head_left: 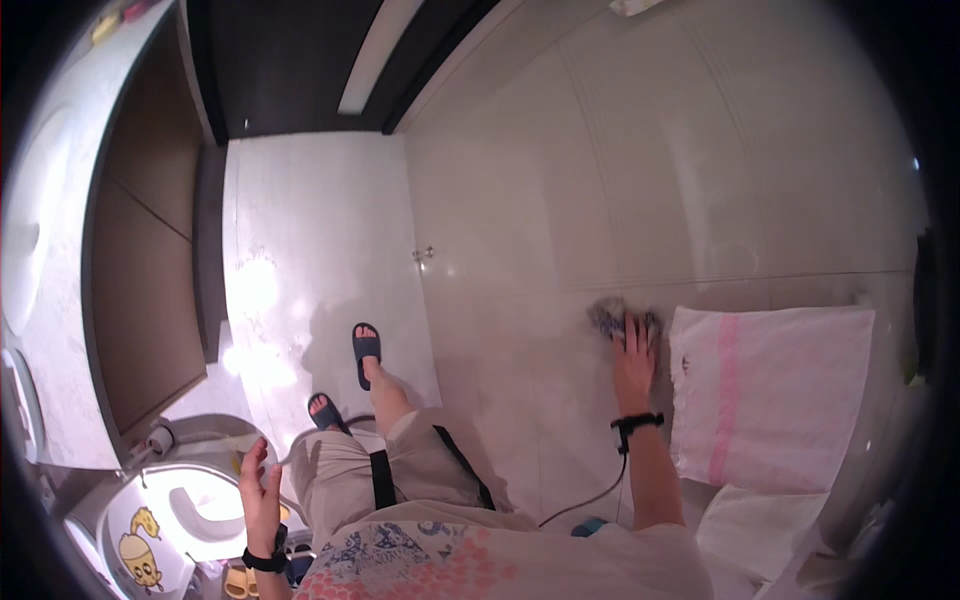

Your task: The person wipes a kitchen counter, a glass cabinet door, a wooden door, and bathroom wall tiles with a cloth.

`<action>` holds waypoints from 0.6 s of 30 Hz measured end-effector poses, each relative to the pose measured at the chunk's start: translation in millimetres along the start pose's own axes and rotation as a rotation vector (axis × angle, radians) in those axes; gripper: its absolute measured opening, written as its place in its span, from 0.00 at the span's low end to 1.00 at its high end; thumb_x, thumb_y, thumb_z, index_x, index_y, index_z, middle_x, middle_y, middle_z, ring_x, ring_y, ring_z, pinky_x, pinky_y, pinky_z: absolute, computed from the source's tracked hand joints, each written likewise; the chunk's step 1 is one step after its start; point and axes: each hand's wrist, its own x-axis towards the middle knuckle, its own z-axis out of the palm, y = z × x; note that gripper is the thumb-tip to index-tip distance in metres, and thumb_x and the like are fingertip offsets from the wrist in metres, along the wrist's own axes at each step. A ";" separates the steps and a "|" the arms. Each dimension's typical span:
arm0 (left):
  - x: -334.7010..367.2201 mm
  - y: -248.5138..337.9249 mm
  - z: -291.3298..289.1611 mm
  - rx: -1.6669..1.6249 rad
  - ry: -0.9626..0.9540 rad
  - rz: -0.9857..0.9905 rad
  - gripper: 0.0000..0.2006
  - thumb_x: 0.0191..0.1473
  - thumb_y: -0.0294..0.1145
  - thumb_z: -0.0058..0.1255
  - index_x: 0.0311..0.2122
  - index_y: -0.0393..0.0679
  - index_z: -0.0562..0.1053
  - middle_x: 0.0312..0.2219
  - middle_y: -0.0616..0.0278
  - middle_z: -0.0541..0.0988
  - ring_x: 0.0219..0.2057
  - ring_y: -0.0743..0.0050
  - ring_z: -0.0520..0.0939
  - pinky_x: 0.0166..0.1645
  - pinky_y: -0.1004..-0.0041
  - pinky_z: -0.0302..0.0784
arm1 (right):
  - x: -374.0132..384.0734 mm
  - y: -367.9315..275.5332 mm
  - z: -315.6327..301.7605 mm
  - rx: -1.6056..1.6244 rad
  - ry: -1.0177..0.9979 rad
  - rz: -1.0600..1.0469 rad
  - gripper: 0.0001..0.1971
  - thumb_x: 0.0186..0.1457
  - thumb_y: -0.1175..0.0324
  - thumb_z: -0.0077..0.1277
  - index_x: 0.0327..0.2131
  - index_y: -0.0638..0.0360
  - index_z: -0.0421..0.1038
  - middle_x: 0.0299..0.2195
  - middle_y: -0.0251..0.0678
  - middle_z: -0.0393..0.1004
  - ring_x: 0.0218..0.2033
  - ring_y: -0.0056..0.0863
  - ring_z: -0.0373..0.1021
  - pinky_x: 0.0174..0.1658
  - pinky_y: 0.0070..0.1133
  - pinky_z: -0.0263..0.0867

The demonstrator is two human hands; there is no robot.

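Observation:
My right hand (634,365) presses a crumpled grey-and-blue patterned cloth (606,318) against the beige tiled wall (520,220), its fingers stretched over the cloth. Just to the right of that hand hangs a white towel (790,390) with a pink stripe. My left hand (261,505) is raised in front of the toilet (205,505), holding nothing, with thumb and fingers apart. Both wrists wear black bands, and a cable runs from the right one.
A brown cabinet (145,240) under a white countertop (60,290) lines the left side. A dark door (285,65) stands at the far end of the pale floor (320,200). A smaller white towel (755,530) hangs at lower right. Yellow slippers (240,583) lie near the toilet.

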 end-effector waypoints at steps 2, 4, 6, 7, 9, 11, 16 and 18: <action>16.2 24.8 12.6 0.014 -0.024 0.073 0.24 0.53 0.28 0.48 0.56 0.39 0.63 0.51 0.53 0.70 0.52 0.61 0.70 0.55 0.66 0.63 | 57.9 6.1 -4.4 0.007 0.066 0.045 0.15 0.53 0.67 0.44 0.45 0.51 0.71 0.62 0.35 0.49 0.61 0.37 0.49 0.63 0.43 0.44; 27.8 67.1 25.4 0.159 -0.050 0.168 0.23 0.53 0.26 0.49 0.55 0.38 0.64 0.50 0.50 0.71 0.50 0.59 0.72 0.53 0.66 0.66 | 111.8 4.2 -0.6 -0.012 0.124 0.068 0.15 0.53 0.68 0.43 0.45 0.51 0.71 0.62 0.35 0.48 0.61 0.37 0.49 0.63 0.43 0.44; 40.3 91.5 35.8 0.153 -0.036 0.206 0.23 0.52 0.26 0.50 0.54 0.38 0.64 0.49 0.50 0.71 0.49 0.58 0.73 0.53 0.66 0.67 | 158.9 -3.3 9.4 0.061 0.206 0.079 0.16 0.54 0.68 0.42 0.46 0.50 0.71 0.63 0.36 0.48 0.61 0.37 0.49 0.63 0.42 0.43; 45.1 106.1 38.1 0.179 -0.022 0.208 0.23 0.52 0.26 0.51 0.54 0.38 0.65 0.49 0.50 0.72 0.49 0.58 0.73 0.53 0.66 0.67 | 185.1 -12.0 9.4 0.084 0.149 0.081 0.16 0.56 0.68 0.41 0.48 0.52 0.69 0.63 0.36 0.47 0.61 0.37 0.49 0.64 0.41 0.42; 54.6 128.1 45.4 0.207 0.018 0.237 0.22 0.52 0.28 0.52 0.53 0.37 0.65 0.47 0.49 0.73 0.48 0.55 0.74 0.51 0.65 0.68 | 228.6 -21.2 21.2 0.135 0.134 0.058 0.17 0.58 0.68 0.39 0.51 0.55 0.67 0.63 0.36 0.47 0.61 0.36 0.49 0.65 0.40 0.40; 74.6 155.3 59.7 0.235 0.045 0.292 0.22 0.52 0.30 0.53 0.52 0.36 0.66 0.46 0.47 0.73 0.46 0.52 0.75 0.50 0.65 0.70 | 273.4 -8.4 70.0 0.187 0.191 0.148 0.19 0.60 0.66 0.37 0.54 0.54 0.64 0.62 0.36 0.51 0.62 0.38 0.49 0.65 0.40 0.38; 84.4 212.0 46.7 0.248 0.298 0.243 0.22 0.52 0.31 0.53 0.52 0.38 0.66 0.46 0.49 0.73 0.47 0.56 0.75 0.50 0.66 0.69 | 419.8 -55.8 23.4 0.045 0.294 -0.063 0.21 0.62 0.60 0.35 0.57 0.53 0.58 0.58 0.37 0.57 0.61 0.39 0.50 0.65 0.38 0.38; 86.8 225.9 45.0 0.217 0.384 0.220 0.22 0.52 0.30 0.53 0.53 0.40 0.66 0.46 0.52 0.74 0.48 0.59 0.74 0.50 0.67 0.69 | 484.2 -33.3 66.5 -0.929 0.434 0.000 0.22 0.62 0.58 0.34 0.58 0.50 0.56 0.56 0.36 0.60 0.60 0.39 0.52 0.64 0.38 0.41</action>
